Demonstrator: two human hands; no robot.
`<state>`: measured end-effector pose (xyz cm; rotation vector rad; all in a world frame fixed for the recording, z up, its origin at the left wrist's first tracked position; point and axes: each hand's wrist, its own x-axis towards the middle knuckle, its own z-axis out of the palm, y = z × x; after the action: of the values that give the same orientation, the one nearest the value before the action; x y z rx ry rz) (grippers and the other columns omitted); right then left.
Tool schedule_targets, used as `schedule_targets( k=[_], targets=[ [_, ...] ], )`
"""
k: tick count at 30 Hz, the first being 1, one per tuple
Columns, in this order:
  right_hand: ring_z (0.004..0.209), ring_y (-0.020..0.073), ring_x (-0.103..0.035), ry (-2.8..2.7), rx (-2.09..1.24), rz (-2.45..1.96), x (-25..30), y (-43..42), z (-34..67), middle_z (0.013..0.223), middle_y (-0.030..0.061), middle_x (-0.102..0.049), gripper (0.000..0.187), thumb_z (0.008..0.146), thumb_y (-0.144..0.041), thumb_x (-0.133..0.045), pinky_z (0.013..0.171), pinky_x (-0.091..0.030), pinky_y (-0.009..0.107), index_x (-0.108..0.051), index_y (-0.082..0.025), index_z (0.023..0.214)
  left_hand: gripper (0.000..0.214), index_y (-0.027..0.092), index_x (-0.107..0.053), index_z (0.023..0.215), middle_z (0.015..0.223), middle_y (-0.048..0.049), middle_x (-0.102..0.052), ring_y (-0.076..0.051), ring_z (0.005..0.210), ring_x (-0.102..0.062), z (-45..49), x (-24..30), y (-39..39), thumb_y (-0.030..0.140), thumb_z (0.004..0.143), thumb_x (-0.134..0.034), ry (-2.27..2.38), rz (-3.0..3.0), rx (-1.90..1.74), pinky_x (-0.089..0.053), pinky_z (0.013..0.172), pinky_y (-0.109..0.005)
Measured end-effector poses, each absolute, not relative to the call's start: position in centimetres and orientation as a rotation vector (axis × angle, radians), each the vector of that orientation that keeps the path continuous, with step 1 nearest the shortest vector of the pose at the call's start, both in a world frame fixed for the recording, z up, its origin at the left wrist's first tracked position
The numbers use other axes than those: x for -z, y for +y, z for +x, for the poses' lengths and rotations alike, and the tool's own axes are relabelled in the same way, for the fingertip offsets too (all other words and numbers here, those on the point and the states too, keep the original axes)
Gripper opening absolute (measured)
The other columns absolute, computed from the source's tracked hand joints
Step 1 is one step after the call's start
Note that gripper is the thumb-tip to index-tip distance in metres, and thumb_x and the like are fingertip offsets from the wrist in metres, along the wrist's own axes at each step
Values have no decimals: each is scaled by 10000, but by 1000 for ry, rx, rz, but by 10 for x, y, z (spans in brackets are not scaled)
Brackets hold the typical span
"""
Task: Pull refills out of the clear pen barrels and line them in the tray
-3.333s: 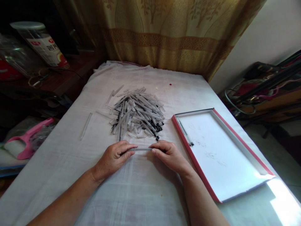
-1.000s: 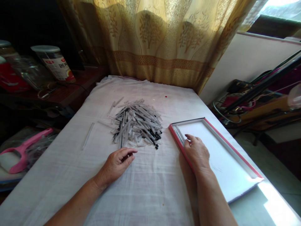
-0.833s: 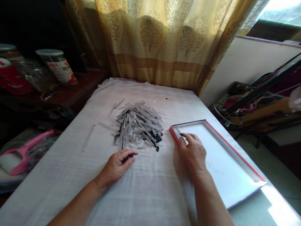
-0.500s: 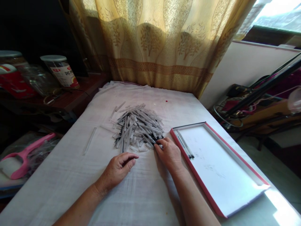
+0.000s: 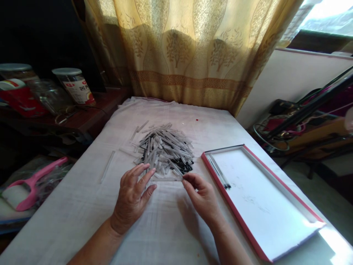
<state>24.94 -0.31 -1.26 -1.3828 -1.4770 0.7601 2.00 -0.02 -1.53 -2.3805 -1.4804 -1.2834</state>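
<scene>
My right hand (image 5: 200, 197) pinches the right end of a clear pen barrel (image 5: 167, 180) between thumb and fingertips, just in front of the heap. The barrel lies sideways toward my left hand (image 5: 135, 191), whose fingers are spread near its other end with nothing visibly held. Beyond both hands is a pile of clear pen parts (image 5: 162, 147). Small black pen pieces (image 5: 183, 165) gather at its right front. A shallow red-edged box (image 5: 256, 206) stands to the right, with several clear, dark-tipped pens (image 5: 217, 171) lined up along its left wall.
One clear tube (image 5: 107, 166) lies apart on the white tablecloth (image 5: 165, 228). A tiny red bit (image 5: 196, 119) rests toward the back. Jars (image 5: 74, 85) stand on a dark cabinet at left, above a pink-handled object (image 5: 35, 184). A patterned curtain (image 5: 182, 48) hangs behind.
My right hand has drawn back from the black pieces and now holds a clear barrel crosswise. My left hand has spread its fingers and reached up closer to the pile.
</scene>
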Motion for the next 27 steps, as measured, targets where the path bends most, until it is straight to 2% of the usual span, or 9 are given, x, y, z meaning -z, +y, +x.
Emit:
schedule_targets(
  k=[3, 6, 9, 12, 18, 23, 27],
  targets=[
    [648, 161, -652, -1473, -895, -1325, 14, -4, 239, 757, 38, -724, 172, 838, -336, -609, 604, -520, 255, -705, -200, 884, 245, 246, -650, 1164, 1027, -58, -737, -218, 975, -661, 15, 17, 3, 322, 970, -520, -1389, -2515, 1088, -445, 999, -428],
    [682, 174, -670, -1461, -923, -1357, 17, 3, 246, 815, 54, -742, 269, 864, -392, -567, 647, -535, 278, -713, -195, 974, 229, 225, -679, 1028, 853, -38, -734, -188, 793, -661, 14, 21, 4, 331, 984, -481, -1418, -2612, 1022, -489, 893, -375],
    [849, 206, -694, -1510, -626, -1600, 17, 15, 266, 947, 76, -748, 287, 887, -363, -520, 785, -527, 310, -731, -206, 1002, 258, 218, -659, 1019, 875, -48, -732, -195, 806, -682, 14, 25, 4, 367, 982, -452, -1579, -2577, 1119, -533, 784, -315],
    [854, 198, -690, -1680, -375, -1888, 14, 23, 281, 990, 49, -731, 223, 881, -301, -548, 787, -493, 300, -756, -241, 935, 243, 219, -623, 1024, 884, -37, -736, -185, 796, -704, 14, 27, 4, 376, 970, -446, -1798, -2504, 1259, -556, 742, -278],
    [899, 184, -673, -1971, -346, -2028, 4, 27, 277, 1019, 17, -707, 186, 895, -290, -595, 728, -449, 262, -760, -277, 980, 274, 232, -597, 1018, 918, -52, -762, -200, 853, -730, 14, 27, 6, 457, 934, -465, -2128, -2441, 1351, -567, 761, -287],
    [925, 199, -655, -2052, -274, -2169, -5, 26, 275, 1022, 45, -689, 172, 923, -274, -560, 733, -427, 271, -727, -232, 936, 289, 237, -600, 1016, 922, -56, -767, -202, 859, -734, 14, 26, 7, 477, 920, -471, -2188, -2449, 1364, -569, 777, -290],
    [981, 218, -645, -2102, -243, -2233, -6, 24, 274, 1044, 72, -685, 183, 949, -239, -511, 757, -418, 285, -685, -201, 992, 273, 236, -608, 1015, 917, -51, -768, -202, 853, -737, 14, 27, 7, 458, 915, -483, -2150, -2486, 1365, -571, 768, -284]
  ],
)
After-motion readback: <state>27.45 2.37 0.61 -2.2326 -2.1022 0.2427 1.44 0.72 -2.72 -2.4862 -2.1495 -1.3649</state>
